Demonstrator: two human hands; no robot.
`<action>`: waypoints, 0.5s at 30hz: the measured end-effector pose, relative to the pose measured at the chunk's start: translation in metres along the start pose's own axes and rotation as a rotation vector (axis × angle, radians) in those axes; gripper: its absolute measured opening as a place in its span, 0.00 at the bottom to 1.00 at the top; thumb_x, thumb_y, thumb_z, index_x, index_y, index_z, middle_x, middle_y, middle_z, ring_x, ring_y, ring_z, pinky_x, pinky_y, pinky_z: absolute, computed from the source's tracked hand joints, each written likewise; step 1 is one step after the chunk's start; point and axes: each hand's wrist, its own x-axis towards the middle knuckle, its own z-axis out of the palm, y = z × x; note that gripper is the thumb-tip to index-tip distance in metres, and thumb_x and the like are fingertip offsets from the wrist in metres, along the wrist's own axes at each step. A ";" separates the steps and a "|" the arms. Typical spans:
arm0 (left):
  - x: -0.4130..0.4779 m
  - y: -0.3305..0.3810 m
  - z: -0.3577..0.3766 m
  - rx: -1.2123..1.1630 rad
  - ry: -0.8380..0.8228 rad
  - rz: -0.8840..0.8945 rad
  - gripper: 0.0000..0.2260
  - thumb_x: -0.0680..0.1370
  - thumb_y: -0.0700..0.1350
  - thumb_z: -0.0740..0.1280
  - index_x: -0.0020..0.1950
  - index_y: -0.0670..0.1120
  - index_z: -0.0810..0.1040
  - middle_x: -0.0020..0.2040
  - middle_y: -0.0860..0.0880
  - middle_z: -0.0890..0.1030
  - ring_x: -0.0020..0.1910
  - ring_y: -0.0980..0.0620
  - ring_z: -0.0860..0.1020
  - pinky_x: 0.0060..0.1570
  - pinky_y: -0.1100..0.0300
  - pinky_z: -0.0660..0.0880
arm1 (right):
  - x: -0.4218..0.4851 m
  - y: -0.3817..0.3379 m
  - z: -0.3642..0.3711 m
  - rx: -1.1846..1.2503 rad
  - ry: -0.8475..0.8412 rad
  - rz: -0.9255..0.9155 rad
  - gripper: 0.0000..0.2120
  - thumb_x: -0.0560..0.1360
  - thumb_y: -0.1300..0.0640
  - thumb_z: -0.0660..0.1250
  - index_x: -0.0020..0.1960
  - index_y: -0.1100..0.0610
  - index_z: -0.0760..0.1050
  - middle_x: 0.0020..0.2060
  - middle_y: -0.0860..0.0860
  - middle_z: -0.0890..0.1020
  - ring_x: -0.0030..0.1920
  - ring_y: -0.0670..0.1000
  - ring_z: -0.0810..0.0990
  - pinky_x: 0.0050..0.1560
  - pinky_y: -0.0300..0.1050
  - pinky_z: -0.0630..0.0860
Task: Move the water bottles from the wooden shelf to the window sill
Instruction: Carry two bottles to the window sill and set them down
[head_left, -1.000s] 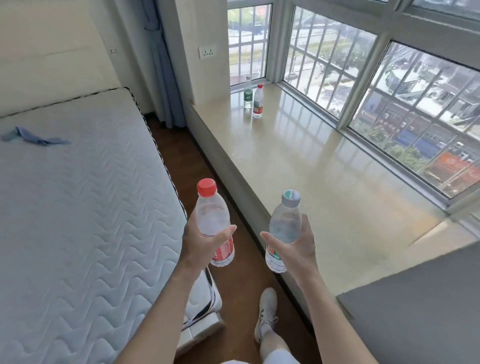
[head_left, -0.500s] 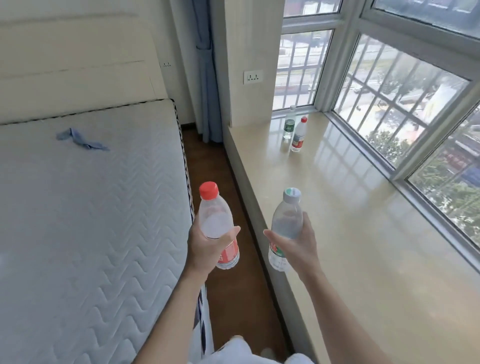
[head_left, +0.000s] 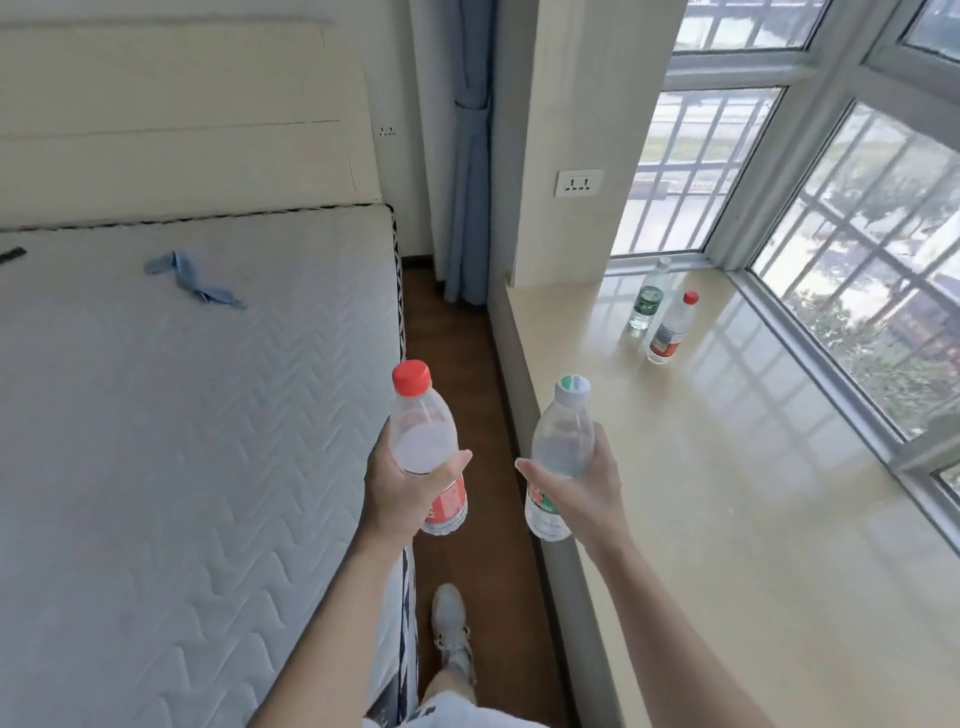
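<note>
My left hand (head_left: 402, 491) grips a clear water bottle with a red cap and red label (head_left: 427, 436), held upright over the floor gap beside the bed. My right hand (head_left: 584, 486) grips a clear bottle with a white-green cap and green label (head_left: 561, 441), upright at the near edge of the window sill (head_left: 727, 493). Two more bottles stand at the sill's far end: a green-label bottle (head_left: 648, 296) and a red-cap bottle (head_left: 671, 328) right beside it. The wooden shelf is out of view.
A bare white mattress (head_left: 182, 441) fills the left side, with a blue cloth (head_left: 192, 278) lying on it. A narrow strip of brown floor (head_left: 467, 364) runs between bed and sill. A blue curtain (head_left: 470, 171) hangs at the far end. Barred windows (head_left: 857, 234) line the sill.
I have walked forward along the gap between bed and sill; the two bottles on the sill are now nearer. Both hands still hold their bottles upright in the same grip.
</note>
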 end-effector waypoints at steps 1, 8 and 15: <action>0.022 0.001 -0.001 0.000 0.003 -0.003 0.28 0.63 0.52 0.76 0.61 0.53 0.74 0.53 0.53 0.80 0.53 0.54 0.79 0.47 0.67 0.75 | 0.020 -0.003 0.009 -0.001 -0.003 0.000 0.28 0.65 0.47 0.81 0.59 0.46 0.71 0.49 0.44 0.79 0.50 0.44 0.81 0.45 0.38 0.75; 0.172 0.017 -0.016 0.014 -0.060 -0.012 0.27 0.66 0.47 0.80 0.60 0.57 0.73 0.52 0.57 0.79 0.52 0.62 0.78 0.46 0.70 0.73 | 0.148 -0.040 0.063 -0.010 0.037 0.005 0.31 0.60 0.40 0.79 0.57 0.49 0.71 0.48 0.48 0.79 0.50 0.49 0.81 0.46 0.45 0.79; 0.281 0.022 -0.008 0.054 -0.105 -0.010 0.27 0.63 0.53 0.76 0.60 0.59 0.71 0.52 0.58 0.78 0.53 0.62 0.77 0.48 0.69 0.73 | 0.238 -0.055 0.093 0.010 0.062 0.034 0.33 0.59 0.38 0.79 0.59 0.45 0.71 0.49 0.46 0.80 0.52 0.49 0.82 0.50 0.51 0.82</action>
